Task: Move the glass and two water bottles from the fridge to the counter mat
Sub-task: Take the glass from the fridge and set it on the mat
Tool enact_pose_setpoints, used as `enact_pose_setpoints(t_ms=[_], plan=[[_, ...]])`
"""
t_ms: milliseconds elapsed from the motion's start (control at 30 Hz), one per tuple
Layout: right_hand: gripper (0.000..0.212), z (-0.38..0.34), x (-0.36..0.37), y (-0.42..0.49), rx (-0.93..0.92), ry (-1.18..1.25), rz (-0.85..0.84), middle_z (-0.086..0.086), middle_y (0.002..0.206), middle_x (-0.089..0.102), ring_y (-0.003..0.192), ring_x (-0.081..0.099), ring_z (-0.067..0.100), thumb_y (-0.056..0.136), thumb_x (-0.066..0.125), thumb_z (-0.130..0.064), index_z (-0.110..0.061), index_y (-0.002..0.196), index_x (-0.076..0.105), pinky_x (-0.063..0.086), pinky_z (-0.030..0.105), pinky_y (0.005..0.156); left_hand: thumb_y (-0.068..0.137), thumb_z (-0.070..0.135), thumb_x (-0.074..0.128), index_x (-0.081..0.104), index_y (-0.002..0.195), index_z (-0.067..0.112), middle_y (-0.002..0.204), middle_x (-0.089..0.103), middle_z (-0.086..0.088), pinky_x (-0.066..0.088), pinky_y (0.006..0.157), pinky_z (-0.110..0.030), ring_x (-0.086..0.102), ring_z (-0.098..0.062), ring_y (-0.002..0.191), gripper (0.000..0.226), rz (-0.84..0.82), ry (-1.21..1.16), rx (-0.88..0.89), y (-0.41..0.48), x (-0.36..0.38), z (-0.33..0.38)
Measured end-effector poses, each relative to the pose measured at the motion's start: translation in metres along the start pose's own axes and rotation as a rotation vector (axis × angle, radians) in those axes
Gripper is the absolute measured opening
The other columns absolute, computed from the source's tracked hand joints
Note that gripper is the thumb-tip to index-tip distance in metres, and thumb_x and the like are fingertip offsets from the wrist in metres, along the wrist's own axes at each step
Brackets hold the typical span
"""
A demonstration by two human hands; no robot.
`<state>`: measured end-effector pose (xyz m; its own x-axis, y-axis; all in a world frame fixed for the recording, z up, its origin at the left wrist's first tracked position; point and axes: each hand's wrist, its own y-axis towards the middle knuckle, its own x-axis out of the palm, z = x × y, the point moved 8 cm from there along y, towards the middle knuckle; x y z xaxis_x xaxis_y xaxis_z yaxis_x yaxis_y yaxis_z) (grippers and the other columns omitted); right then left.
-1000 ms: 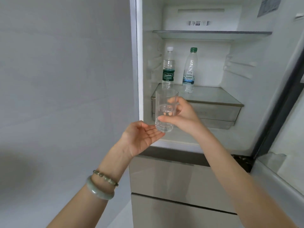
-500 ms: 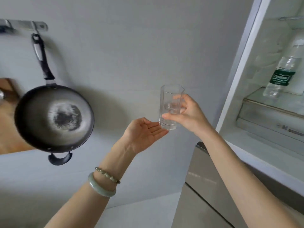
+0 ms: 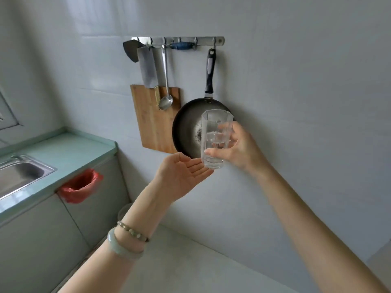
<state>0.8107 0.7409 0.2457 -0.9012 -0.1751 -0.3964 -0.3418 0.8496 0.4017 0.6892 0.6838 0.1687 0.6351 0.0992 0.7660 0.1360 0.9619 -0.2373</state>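
Note:
A clear faceted glass (image 3: 214, 134) with a little water in it is held upright in mid-air, in front of the tiled wall. My right hand (image 3: 237, 148) grips it from the right, thumb across its lower front and fingers behind. My left hand (image 3: 183, 173) is held palm up, fingers straight, just under and left of the glass's base; its fingertips reach the bottom edge. The fridge, both water bottles and the counter mat are out of view.
On the wall hangs a rail (image 3: 177, 41) with a cleaver, ladle, black frying pan (image 3: 187, 127) and wooden cutting board (image 3: 152, 117). A green counter (image 3: 69, 149) with a steel sink (image 3: 19, 175) is at the left, a red bin bag (image 3: 81, 186) on its cabinet front.
My view has swung left from the fridge to the wall and counter. Both hands kept their pose, the glass carried along; the fridge and bottles have left the view.

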Motion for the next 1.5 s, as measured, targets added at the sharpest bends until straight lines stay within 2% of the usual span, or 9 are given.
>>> enact_pose_setpoints(t_ms=[100,233,433,600,767,900,1033,1167,1500], plan=[[0.058,-0.020,0.049,0.008,-0.063,0.003,-0.109,-0.016,0.099,0.068,0.096,0.067,0.006,0.059,0.088,-0.036,-0.032,0.106,0.053,0.055,0.030,0.083,0.085,0.005,0.030,0.043,0.128,-0.020,0.130,0.052,-0.037,0.044,0.098,-0.049,0.052,-0.047,0.121,0.052,0.069,-0.050,0.075,-0.028,-0.031,0.028],[0.055,-0.051,0.115,0.013,-0.135,0.050,-0.220,-0.023,0.093,0.066,0.085,0.065,-0.008,0.063,0.088,-0.033,-0.042,0.104,0.052,0.046,0.006,0.068,0.072,0.003,0.037,0.051,0.106,-0.021,0.103,0.064,-0.039,0.047,0.085,-0.050,0.058,-0.048,0.105,0.044,0.137,-0.081,0.190,-0.074,-0.069,0.064],[0.060,-0.115,0.239,0.003,-0.225,0.152,-0.424,-0.016,0.100,0.066,0.084,0.065,-0.005,0.063,0.089,-0.032,-0.028,0.112,0.054,0.047,0.008,0.070,0.076,0.004,0.037,0.044,0.120,-0.021,0.120,0.058,-0.039,0.048,0.089,-0.050,0.057,-0.047,0.113,0.051,0.225,-0.149,0.363,-0.166,-0.146,0.120],[0.067,-0.170,0.345,-0.024,-0.316,0.227,-0.600,-0.001,0.113,0.067,0.095,0.069,0.020,0.062,0.090,-0.029,-0.020,0.118,0.053,0.058,0.042,0.081,0.075,0.004,0.038,0.041,0.128,-0.019,0.125,0.057,-0.036,0.049,0.086,-0.047,0.060,-0.045,0.111,0.058,0.362,-0.178,0.510,-0.254,-0.209,0.155],[0.070,-0.224,0.435,-0.064,-0.385,0.314,-0.748,0.000,0.114,0.068,0.097,0.069,0.018,0.061,0.090,-0.025,-0.016,0.120,0.053,0.057,0.038,0.084,0.076,0.005,0.036,0.048,0.116,-0.020,0.114,0.062,-0.037,0.048,0.087,-0.048,0.063,-0.045,0.106,0.048,0.483,-0.219,0.653,-0.343,-0.259,0.174],[0.072,-0.269,0.498,-0.104,-0.431,0.379,-0.868,-0.001,0.116,0.067,0.097,0.067,0.011,0.062,0.090,-0.027,-0.017,0.123,0.053,0.054,0.019,0.080,0.079,0.005,0.037,0.047,0.116,-0.021,0.117,0.061,-0.038,0.048,0.091,-0.050,0.065,-0.046,0.102,0.047,0.562,-0.259,0.760,-0.417,-0.296,0.181],[0.067,-0.303,0.554,-0.146,-0.434,0.428,-0.972,-0.001,0.111,0.068,0.095,0.068,0.018,0.062,0.090,-0.026,-0.022,0.118,0.055,0.055,0.039,0.087,0.081,0.006,0.042,0.047,0.122,-0.018,0.121,0.060,-0.036,0.046,0.097,-0.049,0.063,-0.046,0.108,0.048,0.645,-0.302,0.840,-0.482,-0.329,0.181],[0.067,-0.329,0.600,-0.185,-0.420,0.493,-1.072,-0.001,0.109,0.069,0.092,0.070,0.016,0.061,0.091,-0.020,-0.017,0.118,0.056,0.057,0.043,0.083,0.087,0.012,0.045,0.048,0.122,-0.017,0.121,0.060,-0.035,0.047,0.097,-0.049,0.064,-0.046,0.108,0.046,0.735,-0.357,0.909,-0.536,-0.357,0.174],[0.066,-0.372,0.685,-0.241,-0.459,0.534,-1.271,0.000,0.108,0.069,0.087,0.067,0.009,0.063,0.090,-0.019,-0.019,0.117,0.054,0.056,0.023,0.071,0.087,0.018,0.048,0.047,0.127,-0.016,0.124,0.059,-0.033,0.052,0.093,-0.051,0.064,-0.042,0.110,0.053,0.849,-0.445,1.014,-0.613,-0.413,0.174]])
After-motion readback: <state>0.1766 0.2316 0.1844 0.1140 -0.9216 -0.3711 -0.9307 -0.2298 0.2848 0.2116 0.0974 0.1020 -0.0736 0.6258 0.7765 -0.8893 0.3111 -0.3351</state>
